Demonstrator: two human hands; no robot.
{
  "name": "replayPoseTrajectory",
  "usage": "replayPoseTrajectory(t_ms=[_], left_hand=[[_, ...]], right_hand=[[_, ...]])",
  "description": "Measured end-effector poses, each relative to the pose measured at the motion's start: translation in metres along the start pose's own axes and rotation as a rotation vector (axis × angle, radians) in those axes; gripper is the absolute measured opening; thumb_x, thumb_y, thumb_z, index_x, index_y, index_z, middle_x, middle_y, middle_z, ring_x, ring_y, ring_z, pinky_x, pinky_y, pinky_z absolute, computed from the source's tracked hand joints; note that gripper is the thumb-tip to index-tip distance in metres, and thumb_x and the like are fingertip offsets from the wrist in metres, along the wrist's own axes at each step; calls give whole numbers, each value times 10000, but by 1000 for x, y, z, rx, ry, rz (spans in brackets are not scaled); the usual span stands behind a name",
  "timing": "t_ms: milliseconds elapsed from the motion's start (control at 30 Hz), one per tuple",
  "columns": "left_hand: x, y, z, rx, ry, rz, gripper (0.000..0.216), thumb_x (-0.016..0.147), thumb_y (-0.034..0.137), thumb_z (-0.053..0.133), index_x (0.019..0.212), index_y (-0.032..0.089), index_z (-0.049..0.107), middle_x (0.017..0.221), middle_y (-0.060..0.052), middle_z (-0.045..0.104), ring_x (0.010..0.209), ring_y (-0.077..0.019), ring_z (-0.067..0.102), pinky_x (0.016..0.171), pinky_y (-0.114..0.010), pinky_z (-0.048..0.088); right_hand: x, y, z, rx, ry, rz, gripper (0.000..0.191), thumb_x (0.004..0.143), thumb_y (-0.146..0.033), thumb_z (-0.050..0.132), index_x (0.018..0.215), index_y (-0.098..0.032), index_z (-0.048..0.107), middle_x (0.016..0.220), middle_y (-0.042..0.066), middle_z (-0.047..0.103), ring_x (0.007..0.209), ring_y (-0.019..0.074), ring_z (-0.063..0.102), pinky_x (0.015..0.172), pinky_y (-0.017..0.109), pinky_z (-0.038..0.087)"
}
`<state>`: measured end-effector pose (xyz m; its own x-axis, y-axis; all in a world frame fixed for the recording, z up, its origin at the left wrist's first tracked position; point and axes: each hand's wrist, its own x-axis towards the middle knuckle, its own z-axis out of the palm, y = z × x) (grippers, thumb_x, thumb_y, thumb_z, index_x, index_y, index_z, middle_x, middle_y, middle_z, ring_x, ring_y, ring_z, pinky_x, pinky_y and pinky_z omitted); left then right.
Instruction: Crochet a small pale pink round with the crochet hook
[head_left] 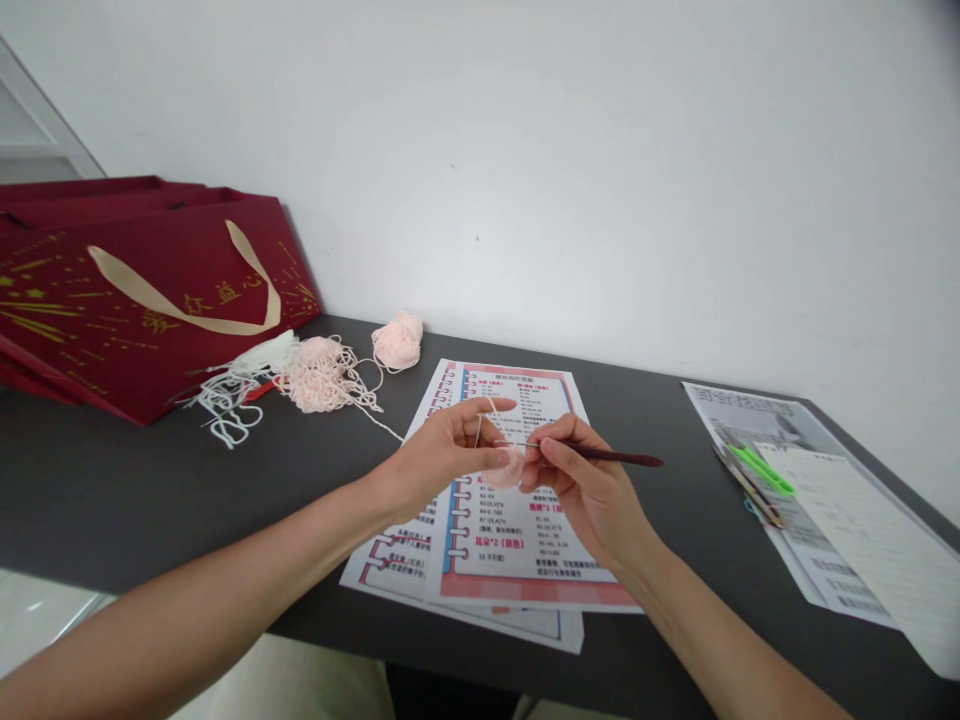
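Between my hands is a small, rounded piece of pale pink crochet (504,469). My left hand (469,440) pinches it between thumb and fingers, and a strand of yarn runs over the raised index finger. In my right hand (577,465) is a crochet hook (619,456) with a dark brown handle, its thin metal shaft pointing left to the crochet piece. The hook's tip is too small to make out. Both hands are above the printed pattern sheets (540,590). Yarn trails from the left hand toward a loose pink yarn heap (319,375).
A pink yarn ball (398,341) and tangled white yarn (232,395) lie at the back left, by dark red gift bags (150,290). On the right, a green cutter (763,470) and slim tools rest on papers (862,540). A white wall (570,180) borders the dark table (300,530).
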<state>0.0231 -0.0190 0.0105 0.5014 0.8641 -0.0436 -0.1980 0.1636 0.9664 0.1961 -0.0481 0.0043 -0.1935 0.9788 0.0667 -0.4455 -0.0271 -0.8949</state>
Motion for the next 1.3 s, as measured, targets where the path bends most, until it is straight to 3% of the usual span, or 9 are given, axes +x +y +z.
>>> replayPoseTrajectory(t_ms=[233,400,700,1300], left_hand=[[-3,4,5,76,76,11,635,699,160,701,1278,145,440,693,48,562,643,-98,517,659,-262,383],[-3,4,5,106,102,6,625,708,162,687,1281,151,438,723,35,570,671,-110,529,675,-271,389],[-1,4,5,53,103,-18,611,714,147,683,1271,135,431,758,18,617,689,-107,565,676,-260,398],[2,2,-1,8,60,-23,571,715,107,669,1245,149,462,785,8,657,723,-113,590,712,-266,406]], right_hand=[[1,-4,-11,-205,-69,-105,73,816,-189,626,747,-201,606,681,-16,640,628,133,611,602,281,509],[-1,-2,-16,-388,-57,-245,70,829,-183,605,765,-210,596,692,-18,625,619,139,608,605,294,477],[-6,-3,-13,-608,13,-323,112,840,-168,578,743,-224,569,727,-17,601,655,147,596,621,301,437],[-10,2,-9,-713,52,-403,108,868,-193,551,778,-251,557,772,-7,615,715,164,595,636,299,441]])
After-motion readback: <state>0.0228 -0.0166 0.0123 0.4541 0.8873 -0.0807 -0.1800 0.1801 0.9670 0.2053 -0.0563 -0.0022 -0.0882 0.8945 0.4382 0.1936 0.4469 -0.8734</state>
